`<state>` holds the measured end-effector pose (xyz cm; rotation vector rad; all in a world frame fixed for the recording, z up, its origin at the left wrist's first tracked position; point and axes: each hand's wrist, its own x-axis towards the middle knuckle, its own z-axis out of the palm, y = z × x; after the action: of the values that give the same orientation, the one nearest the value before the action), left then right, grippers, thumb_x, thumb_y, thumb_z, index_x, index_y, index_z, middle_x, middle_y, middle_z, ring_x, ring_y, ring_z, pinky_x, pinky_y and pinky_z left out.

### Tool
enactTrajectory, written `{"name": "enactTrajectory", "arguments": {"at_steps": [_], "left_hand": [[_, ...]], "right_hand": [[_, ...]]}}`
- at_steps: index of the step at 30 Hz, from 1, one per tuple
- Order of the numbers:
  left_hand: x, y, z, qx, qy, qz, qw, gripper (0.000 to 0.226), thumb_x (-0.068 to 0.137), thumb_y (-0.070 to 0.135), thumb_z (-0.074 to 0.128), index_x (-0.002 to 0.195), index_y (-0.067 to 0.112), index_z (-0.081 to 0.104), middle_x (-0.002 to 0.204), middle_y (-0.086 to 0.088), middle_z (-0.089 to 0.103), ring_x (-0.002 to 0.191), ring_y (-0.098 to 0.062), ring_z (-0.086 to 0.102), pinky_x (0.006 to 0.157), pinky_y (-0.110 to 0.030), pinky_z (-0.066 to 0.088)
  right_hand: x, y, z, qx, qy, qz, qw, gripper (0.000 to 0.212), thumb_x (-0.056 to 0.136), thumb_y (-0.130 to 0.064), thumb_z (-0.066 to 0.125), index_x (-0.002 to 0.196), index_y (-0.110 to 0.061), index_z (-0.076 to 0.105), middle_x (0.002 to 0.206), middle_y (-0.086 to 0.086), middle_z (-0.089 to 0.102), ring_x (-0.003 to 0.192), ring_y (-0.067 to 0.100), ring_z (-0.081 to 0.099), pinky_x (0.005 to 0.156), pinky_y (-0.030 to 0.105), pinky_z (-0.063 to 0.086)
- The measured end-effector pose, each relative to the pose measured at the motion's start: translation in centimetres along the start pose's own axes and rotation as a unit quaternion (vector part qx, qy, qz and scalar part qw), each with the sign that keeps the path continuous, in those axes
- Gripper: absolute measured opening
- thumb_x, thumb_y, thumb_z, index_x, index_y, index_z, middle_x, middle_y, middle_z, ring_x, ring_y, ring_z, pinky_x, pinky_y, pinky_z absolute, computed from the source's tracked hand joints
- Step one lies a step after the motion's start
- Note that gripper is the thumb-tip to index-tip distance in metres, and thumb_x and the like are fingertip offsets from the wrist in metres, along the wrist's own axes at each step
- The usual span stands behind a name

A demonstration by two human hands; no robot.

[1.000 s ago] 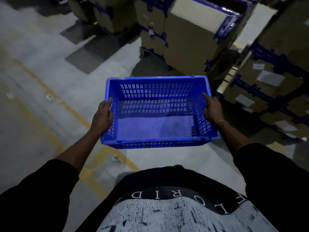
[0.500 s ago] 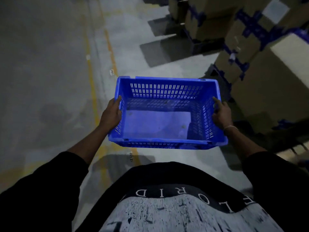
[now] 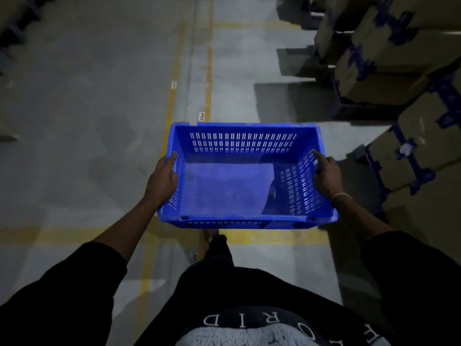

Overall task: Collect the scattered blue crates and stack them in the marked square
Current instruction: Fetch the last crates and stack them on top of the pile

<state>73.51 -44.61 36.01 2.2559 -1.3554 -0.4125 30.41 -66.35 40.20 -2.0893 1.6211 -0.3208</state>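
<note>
Two hands carry one empty blue crate (image 3: 247,176): left hand (image 3: 162,179) at nine o'clock, right hand (image 3: 326,177) at three, fingers apparently curled under its rims; rigid, probably light.

Grey floor (image 3: 99,121) with stacked cartons (image 3: 399,58).

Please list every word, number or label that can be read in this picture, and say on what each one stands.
"P05": small white floor tag beside the yellow line, beyond the crate.
"ORID", with part letters either side: shirt, cut off by the frame.
A second floor tag: too small to read.
White label on a carton at right: blurred, unreadable.
The crate shows no text.
</note>
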Motion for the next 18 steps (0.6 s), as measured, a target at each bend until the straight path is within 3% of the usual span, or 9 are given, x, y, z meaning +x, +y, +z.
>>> {"name": "enactTrajectory", "arguments": {"at_steps": [5,18], "left_hand": [[10.7,-3.1,-0.6,-0.001,0.011,0.003,1.0,0.062,0.096,0.012,0.045,0.156,0.02,0.03,0.155,-0.014,0.034,0.125,-0.038,0.053,0.094,-0.046,0.048],[38.9,-6.7,-4.1,0.007,-0.004,0.009,1.0,0.063,0.097,0.012,0.046,0.157,0.023,0.028,0.157,-0.014,0.033,0.134,-0.035,0.046,0.099,-0.046,0.047]], "right_hand": [[10.6,-4.5,2.4,-0.002,-0.007,0.001,1.0,0.062,0.089,-0.002,0.053,0.148,-0.016,0.041,0.117,0.021,0.051,0.092,0.036,0.058,0.081,0.03,0.04],[36.8,-13.7,5.6,0.031,0.001,0.004,1.0,0.064,0.086,-0.002,0.057,0.146,-0.017,0.044,0.119,0.022,0.052,0.096,0.039,0.06,0.088,0.04,0.048]]}}
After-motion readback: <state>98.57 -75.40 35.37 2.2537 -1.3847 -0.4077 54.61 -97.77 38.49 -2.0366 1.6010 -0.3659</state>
